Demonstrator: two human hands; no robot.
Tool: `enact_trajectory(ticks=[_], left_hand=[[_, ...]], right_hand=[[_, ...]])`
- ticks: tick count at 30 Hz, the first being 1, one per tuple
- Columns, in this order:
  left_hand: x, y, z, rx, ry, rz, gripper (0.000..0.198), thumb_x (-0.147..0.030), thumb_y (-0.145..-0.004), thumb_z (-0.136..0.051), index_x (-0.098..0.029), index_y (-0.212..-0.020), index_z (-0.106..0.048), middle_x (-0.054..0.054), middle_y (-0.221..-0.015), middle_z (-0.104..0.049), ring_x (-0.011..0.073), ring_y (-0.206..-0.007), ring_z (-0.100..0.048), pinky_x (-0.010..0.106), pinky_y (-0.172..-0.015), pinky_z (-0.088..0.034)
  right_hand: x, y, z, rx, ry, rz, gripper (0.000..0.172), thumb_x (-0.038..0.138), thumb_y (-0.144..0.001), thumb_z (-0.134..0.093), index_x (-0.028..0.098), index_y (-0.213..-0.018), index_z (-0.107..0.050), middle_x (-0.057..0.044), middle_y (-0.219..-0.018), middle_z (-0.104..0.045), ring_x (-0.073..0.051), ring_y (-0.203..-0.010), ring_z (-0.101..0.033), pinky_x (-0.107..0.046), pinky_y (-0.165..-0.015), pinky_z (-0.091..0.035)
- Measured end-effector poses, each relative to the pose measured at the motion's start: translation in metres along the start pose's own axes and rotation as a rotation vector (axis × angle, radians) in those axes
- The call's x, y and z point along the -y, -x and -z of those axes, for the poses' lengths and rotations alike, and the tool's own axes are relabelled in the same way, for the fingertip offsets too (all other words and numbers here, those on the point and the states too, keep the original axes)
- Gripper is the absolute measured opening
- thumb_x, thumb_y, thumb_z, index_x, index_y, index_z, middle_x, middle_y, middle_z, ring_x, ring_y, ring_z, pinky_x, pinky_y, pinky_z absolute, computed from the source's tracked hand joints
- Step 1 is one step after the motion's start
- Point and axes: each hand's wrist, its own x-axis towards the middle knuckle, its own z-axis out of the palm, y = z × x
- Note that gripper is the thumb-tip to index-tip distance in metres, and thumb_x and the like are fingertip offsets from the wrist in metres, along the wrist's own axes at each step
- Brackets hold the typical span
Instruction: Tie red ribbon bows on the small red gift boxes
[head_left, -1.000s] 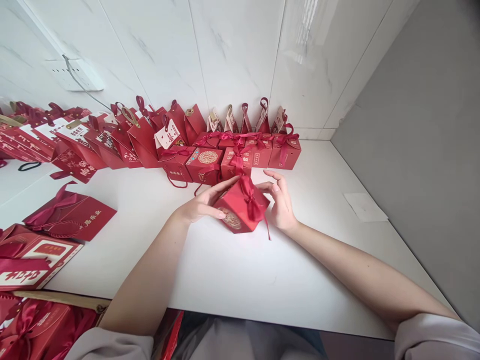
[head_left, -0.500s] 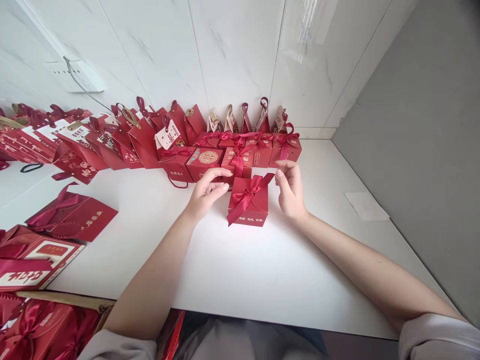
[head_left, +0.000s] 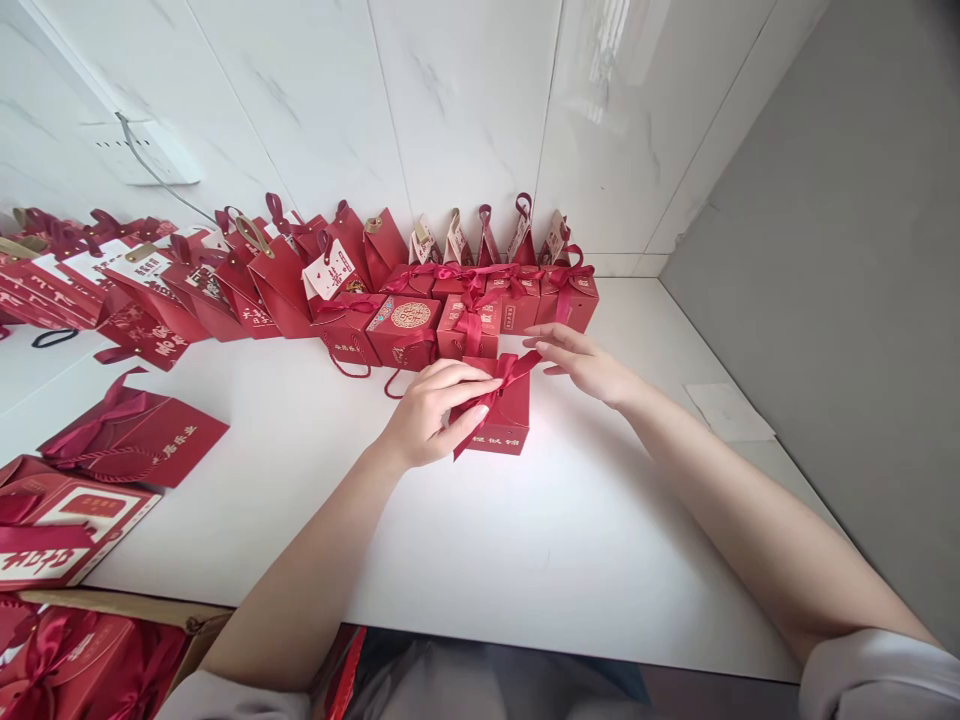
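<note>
A small red gift box with pale lettering on its front stands on the white table, a red ribbon bow tied on its top. My left hand lies against the box's left side and the bow, thumb and fingers on either side of a ribbon tail and slightly apart. Over the box's back right corner, my right hand has its fingers stretched out, their tips by the right ribbon end; no firm hold shows.
Behind stand rows of red boxes and pointed red bags along the tiled wall. Two flat red packages lie at the left, above a cardboard carton of red boxes. A white paper lies at the right.
My left hand has moved right onto the box and its bow. My right hand has turned and stretched its fingers leftward to the ribbon's right end. The view has shifted slightly.
</note>
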Motion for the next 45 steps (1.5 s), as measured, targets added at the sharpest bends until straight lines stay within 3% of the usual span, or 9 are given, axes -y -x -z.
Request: enact_trajectory(ticks=[5, 9, 18, 25, 30, 35, 38, 41, 45], left_hand=[[-0.003, -0.001, 0.0, -0.012, -0.068, 0.005, 0.032, -0.022, -0.091, -0.058, -0.021, -0.121, -0.069, 0.009, -0.111, -0.068, 0.0218, -0.102, -0.06, 0.042, -0.093, -0.048], [-0.004, -0.001, -0.002, -0.016, -0.128, -0.02, 0.03, -0.022, -0.09, -0.06, -0.021, -0.117, -0.071, 0.009, -0.108, -0.068, 0.0218, -0.099, -0.061, 0.042, -0.091, -0.049], [-0.003, -0.001, 0.0, 0.029, -0.066, 0.007, 0.038, -0.02, -0.099, -0.039, -0.018, -0.12, -0.07, 0.01, -0.112, -0.066, 0.0224, -0.103, -0.058, 0.042, -0.091, -0.048], [-0.002, 0.002, 0.0, 0.025, -0.007, 0.046, 0.043, -0.025, -0.101, -0.032, -0.02, -0.122, -0.07, 0.01, -0.116, -0.064, 0.0237, -0.107, -0.056, 0.043, -0.095, -0.046], [-0.002, 0.002, -0.001, 0.016, 0.057, 0.106, 0.044, -0.025, -0.102, -0.03, -0.024, -0.12, -0.071, 0.008, -0.115, -0.062, 0.0234, -0.11, -0.056, 0.043, -0.099, -0.043], [0.001, 0.003, 0.0, 0.007, 0.056, 0.096, 0.043, -0.026, -0.101, -0.031, -0.023, -0.119, -0.071, 0.008, -0.117, -0.061, 0.0243, -0.111, -0.055, 0.044, -0.099, -0.044], [0.002, 0.004, 0.0, 0.004, 0.039, 0.09, 0.044, -0.028, -0.102, -0.031, -0.026, -0.12, -0.071, 0.008, -0.12, -0.06, 0.0248, -0.114, -0.053, 0.046, -0.101, -0.045], [0.003, 0.004, -0.001, 0.006, 0.042, 0.117, 0.045, -0.028, -0.102, -0.03, -0.028, -0.118, -0.072, 0.007, -0.123, -0.059, 0.0244, -0.119, -0.051, 0.046, -0.104, -0.044], [0.003, 0.003, -0.002, -0.002, 0.016, 0.149, 0.042, -0.027, -0.102, -0.034, -0.028, -0.116, -0.073, 0.007, -0.124, -0.06, 0.0232, -0.119, -0.051, 0.044, -0.105, -0.044]], right_hand=[[-0.002, -0.005, 0.008, -0.008, -0.26, 0.049, 0.043, 0.041, -0.067, -0.086, 0.02, -0.1, -0.067, -0.004, -0.09, -0.07, -0.019, -0.087, -0.068, -0.041, -0.092, -0.051], [0.014, 0.002, 0.021, 0.094, -0.251, 0.035, 0.042, 0.036, -0.066, -0.088, 0.02, -0.098, -0.067, -0.001, -0.083, -0.067, -0.016, -0.076, -0.065, -0.036, -0.082, -0.052], [0.055, 0.034, 0.031, 0.537, 0.161, 0.037, 0.024, 0.019, -0.083, -0.064, 0.024, -0.106, -0.063, 0.002, -0.078, -0.056, -0.013, -0.07, -0.055, -0.028, -0.066, -0.044], [0.071, 0.045, 0.03, 0.636, 0.602, -0.014, 0.016, 0.024, -0.084, -0.06, 0.024, -0.098, -0.066, -0.001, -0.084, -0.065, -0.016, -0.07, -0.058, -0.026, -0.06, -0.043], [0.078, 0.056, 0.008, 0.357, 0.602, 0.358, 0.013, 0.026, -0.093, -0.056, 0.021, -0.091, -0.067, -0.004, -0.089, -0.068, -0.017, -0.076, -0.062, -0.029, -0.07, -0.048], [0.068, 0.066, -0.037, 0.407, 0.925, 0.808, 0.016, 0.019, -0.094, -0.058, 0.02, -0.091, -0.073, -0.012, -0.122, -0.062, -0.026, -0.106, -0.059, -0.041, -0.086, -0.049], [0.059, 0.069, -0.061, 0.347, 1.21, 0.968, 0.029, 0.003, -0.092, -0.048, 0.015, -0.086, -0.074, -0.014, -0.118, -0.066, -0.028, -0.101, -0.06, -0.044, -0.082, -0.05], [0.055, 0.07, -0.068, 0.361, 1.183, 1.026, 0.035, 0.0, -0.095, -0.04, 0.011, -0.098, -0.073, -0.015, -0.125, -0.065, -0.025, -0.093, -0.063, -0.041, -0.075, -0.051], [0.063, 0.068, -0.051, 0.521, 0.783, 0.809, 0.031, 0.009, -0.099, -0.044, 0.015, -0.116, -0.069, -0.01, -0.121, -0.07, -0.021, -0.098, -0.066, -0.034, -0.08, -0.054]])
